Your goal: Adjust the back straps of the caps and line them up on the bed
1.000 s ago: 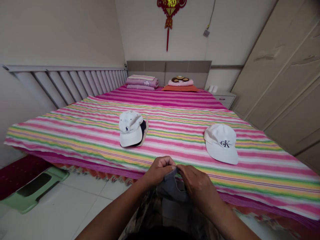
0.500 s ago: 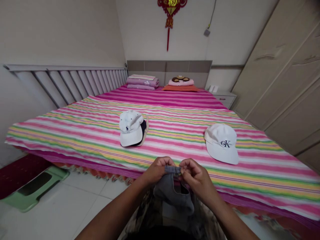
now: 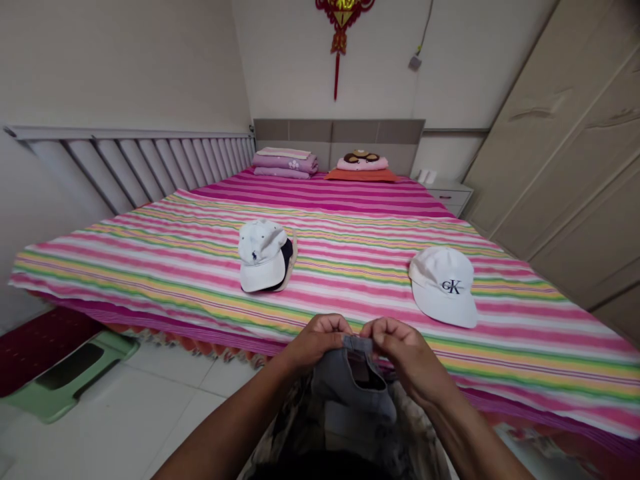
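The person's left hand (image 3: 320,343) and right hand (image 3: 403,353) are close together in front of the body, fingertips pinched on either end of the narrow back strap (image 3: 358,343) of a gray cap (image 3: 333,380). The cap hangs below the fingers, over the person's lap, with the arched opening under its strap facing up toward the camera; its lower part is dim and hard to make out.

Just beyond the hands is the edge of a bed spread with a striped sheet (image 3: 165,247) in pink, white, yellow and green. On it, ahead and to the left, sits a white cap (image 3: 263,250) with a small dark emblem, stacked over a dark cap (image 3: 287,252) and a beige one, both showing only at the side. Well apart to the right, another white cap (image 3: 443,283) bears the dark letters CK, its brim toward the person.

Farther back, folded purple bedding (image 3: 285,164) and a pink-and-orange pile (image 3: 363,172) lie before the headboard (image 3: 375,133). A red ornament (image 3: 339,40) hangs on the wall above. At lower left, a green stool (image 3: 65,397) stands on the tiled floor (image 3: 145,407).
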The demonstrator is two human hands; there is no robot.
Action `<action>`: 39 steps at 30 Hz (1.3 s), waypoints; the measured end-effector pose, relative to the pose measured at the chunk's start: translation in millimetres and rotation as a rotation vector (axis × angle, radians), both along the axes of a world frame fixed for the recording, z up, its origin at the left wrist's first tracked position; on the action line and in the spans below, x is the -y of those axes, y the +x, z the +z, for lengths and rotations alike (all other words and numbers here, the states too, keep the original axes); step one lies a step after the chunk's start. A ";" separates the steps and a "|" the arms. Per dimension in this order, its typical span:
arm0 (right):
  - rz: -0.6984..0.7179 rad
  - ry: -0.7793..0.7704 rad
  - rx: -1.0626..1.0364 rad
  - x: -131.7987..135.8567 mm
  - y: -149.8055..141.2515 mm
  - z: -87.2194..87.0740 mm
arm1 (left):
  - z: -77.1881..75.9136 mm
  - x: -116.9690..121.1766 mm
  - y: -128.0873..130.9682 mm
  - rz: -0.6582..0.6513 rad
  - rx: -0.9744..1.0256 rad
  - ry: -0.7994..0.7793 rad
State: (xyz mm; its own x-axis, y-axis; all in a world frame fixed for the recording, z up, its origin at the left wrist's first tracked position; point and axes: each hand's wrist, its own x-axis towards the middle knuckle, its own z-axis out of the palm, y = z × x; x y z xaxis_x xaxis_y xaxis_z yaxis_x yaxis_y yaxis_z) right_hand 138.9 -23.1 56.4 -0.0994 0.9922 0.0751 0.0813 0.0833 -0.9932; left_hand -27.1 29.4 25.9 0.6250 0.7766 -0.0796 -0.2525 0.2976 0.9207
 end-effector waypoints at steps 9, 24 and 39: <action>-0.076 0.416 0.409 4.8 -7.5 4.4 | -1.4 -2.1 -2.0 -0.010 0.038 -0.010; 0.086 -0.223 -0.305 -3.7 -5.3 -12.4 | 0.0 -4.5 -5.5 0.067 0.126 -0.014; -0.236 -0.174 -0.753 -29.4 11.8 1.8 | 10.1 -23.3 -23.9 0.339 0.331 0.012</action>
